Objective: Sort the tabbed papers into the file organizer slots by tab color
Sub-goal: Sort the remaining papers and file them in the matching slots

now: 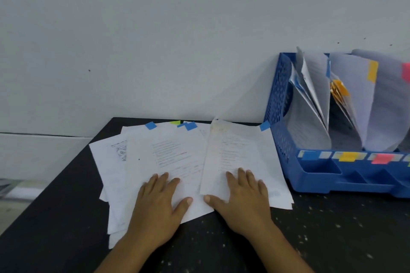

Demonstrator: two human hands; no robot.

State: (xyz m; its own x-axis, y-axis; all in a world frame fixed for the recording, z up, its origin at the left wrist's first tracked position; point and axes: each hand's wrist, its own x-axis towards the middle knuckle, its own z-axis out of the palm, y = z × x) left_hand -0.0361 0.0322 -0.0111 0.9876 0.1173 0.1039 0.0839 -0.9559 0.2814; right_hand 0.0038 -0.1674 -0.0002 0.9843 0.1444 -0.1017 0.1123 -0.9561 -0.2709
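Both hands lie flat, fingers straight, on loose papers (168,150) spread over the dark tabletop (221,250): the left hand (158,206) on the left sheets, the right hand (241,199) on a blue-tabbed sheet. The blue organizer (281,117) stands just right of them, its slots holding sorted papers.

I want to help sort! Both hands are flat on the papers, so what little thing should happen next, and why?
Probably the right hand should pick up the sheet under it. Its blue tab is the nearest to the file organizer, whose leftmost slot carries a blue label. The left hand can keep the other papers flat.
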